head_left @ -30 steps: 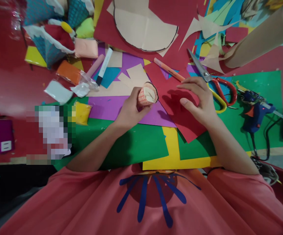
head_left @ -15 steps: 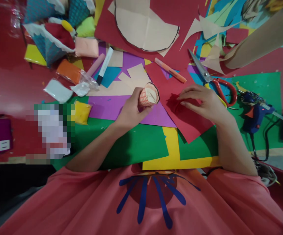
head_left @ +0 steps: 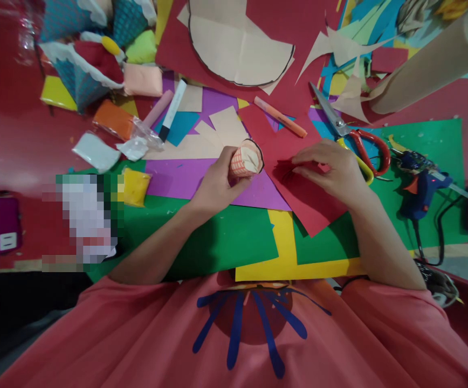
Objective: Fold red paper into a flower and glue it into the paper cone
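Note:
My left hand (head_left: 217, 180) is wrapped round a small paper cone (head_left: 242, 163) with an orange grid on its outside and a dark line along its rim. Its cream-coloured mouth tilts up towards the right. My right hand (head_left: 331, 170) hovers over a red sheet (head_left: 318, 207), thumb and fingers pinching what looks like a small red paper piece (head_left: 284, 168). Red on red makes its outline hard to read. Beyond both hands lies an orange marker (head_left: 280, 117). Scissors (head_left: 344, 128) with red and yellow handles rest just past my right hand.
A blue glue gun (head_left: 422, 194) with its cord lies at the right, near a brown paper roll (head_left: 424, 67). Blue cones (head_left: 78, 75), clay packs (head_left: 113, 119) and a white marker (head_left: 173, 110) are at the left. Green sheets (head_left: 218, 237) cover the front.
My right hand has shifted slightly left, with its fingers a little closer together. My left hand and the cone have stayed almost still.

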`<action>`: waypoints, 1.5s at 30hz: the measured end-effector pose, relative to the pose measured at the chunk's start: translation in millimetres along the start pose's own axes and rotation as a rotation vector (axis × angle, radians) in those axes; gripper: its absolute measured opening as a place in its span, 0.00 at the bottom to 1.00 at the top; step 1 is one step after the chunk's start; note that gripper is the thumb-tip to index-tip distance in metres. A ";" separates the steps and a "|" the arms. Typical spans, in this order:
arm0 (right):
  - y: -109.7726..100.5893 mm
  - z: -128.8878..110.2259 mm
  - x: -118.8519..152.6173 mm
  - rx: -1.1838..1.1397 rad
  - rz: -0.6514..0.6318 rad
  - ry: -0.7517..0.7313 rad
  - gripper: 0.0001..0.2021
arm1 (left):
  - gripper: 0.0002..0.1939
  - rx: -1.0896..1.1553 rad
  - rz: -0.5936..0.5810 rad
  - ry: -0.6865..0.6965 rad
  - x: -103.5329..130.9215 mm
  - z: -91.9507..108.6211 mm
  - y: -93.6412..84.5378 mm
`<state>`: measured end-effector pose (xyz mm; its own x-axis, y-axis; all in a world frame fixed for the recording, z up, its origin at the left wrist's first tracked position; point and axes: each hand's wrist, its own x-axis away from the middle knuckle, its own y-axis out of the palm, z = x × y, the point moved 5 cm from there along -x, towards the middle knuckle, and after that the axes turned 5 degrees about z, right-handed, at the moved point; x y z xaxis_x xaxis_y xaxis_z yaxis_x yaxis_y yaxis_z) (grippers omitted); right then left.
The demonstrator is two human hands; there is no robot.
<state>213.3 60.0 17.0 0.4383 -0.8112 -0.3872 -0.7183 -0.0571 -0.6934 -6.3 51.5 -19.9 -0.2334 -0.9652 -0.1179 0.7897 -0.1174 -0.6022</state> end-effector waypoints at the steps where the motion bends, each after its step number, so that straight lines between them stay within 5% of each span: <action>1: 0.6 2.0 0.5 -0.005 -0.021 0.051 0.04 | 0.15 0.000 -0.001 0.002 0.0 -0.2 0.2; 15: -2.0 3.4 4.9 0.081 -0.002 0.292 0.10 | 0.18 -0.014 -0.005 0.036 -0.2 -1.2 0.0; 25: -13.4 -15.2 7.1 -0.009 0.210 0.198 0.09 | 0.20 -0.041 -0.051 0.018 1.3 -2.7 3.1; 32: -6.4 -35.0 6.2 -0.111 0.137 0.047 0.05 | 0.18 -0.029 -0.083 0.043 2.5 -1.5 6.1; 45: -1.4 -33.3 7.4 -0.086 0.061 0.019 0.06 | 0.21 -0.026 -0.173 0.085 4.7 2.1 10.6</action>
<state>199.6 34.7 35.4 0.3827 -0.8252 -0.4154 -0.7873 -0.0561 -0.6140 2.2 45.3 -25.2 -0.4123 -0.9078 -0.0768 0.7188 -0.2723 -0.6397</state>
